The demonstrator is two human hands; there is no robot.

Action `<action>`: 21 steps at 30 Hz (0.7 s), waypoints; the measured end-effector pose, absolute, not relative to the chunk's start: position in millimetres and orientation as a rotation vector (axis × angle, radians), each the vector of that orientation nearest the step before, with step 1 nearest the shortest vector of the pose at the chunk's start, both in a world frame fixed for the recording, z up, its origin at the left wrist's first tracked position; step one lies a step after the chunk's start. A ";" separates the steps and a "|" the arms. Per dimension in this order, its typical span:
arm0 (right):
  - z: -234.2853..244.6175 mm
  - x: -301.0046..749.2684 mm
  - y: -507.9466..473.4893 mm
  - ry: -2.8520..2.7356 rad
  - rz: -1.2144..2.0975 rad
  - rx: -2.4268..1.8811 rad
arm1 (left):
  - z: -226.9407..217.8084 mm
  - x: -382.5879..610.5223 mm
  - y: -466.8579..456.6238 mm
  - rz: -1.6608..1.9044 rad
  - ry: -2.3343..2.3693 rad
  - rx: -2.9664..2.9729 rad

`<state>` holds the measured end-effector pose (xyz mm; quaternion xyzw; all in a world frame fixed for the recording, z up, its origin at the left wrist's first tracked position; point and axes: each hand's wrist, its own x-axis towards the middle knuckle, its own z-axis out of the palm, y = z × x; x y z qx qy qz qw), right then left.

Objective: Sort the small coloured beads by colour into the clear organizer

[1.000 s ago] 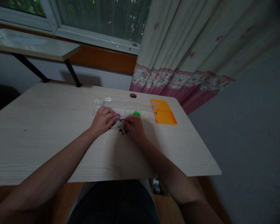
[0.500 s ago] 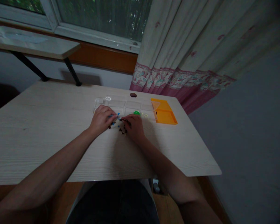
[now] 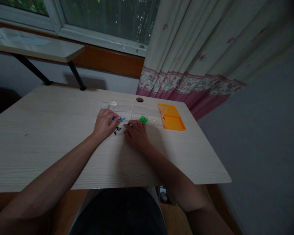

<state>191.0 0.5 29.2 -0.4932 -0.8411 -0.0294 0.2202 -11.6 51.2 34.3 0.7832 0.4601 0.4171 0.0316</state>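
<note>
My left hand point(image 3: 104, 123) rests at the near left side of a clear plastic tray with compartments point(image 3: 131, 112). Its thumb and fingers are closed on a small blue piece point(image 3: 113, 119). More small blue pieces point(image 3: 122, 119) lie just past its fingertips. My right hand point(image 3: 137, 134) is palm down on the table, fingers bent together over small dark pieces point(image 3: 130, 125); what is between them I cannot make out. Small brown pieces point(image 3: 115, 133) lie between the two hands. Green pieces point(image 3: 143, 119) sit in a tray compartment beyond my right hand.
Pale yellow pieces point(image 3: 152, 121) are in the tray's right part. An opened orange plastic case point(image 3: 173, 122) lies to the right on the wooden table point(image 3: 63, 130). A raised shelf point(image 3: 39, 45) stands at the back left, a curtain point(image 3: 186, 78) at the back right.
My right hand has shifted slightly left and toward me, covering the dark pieces that lay in front of it. The blue piece in my left hand has turned and shows more.
</note>
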 end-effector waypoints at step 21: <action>34.1 198.9 3.9 -2.358 -0.074 -1.327 | 29.6 -13.6 55.5 1.292 1.495 2.395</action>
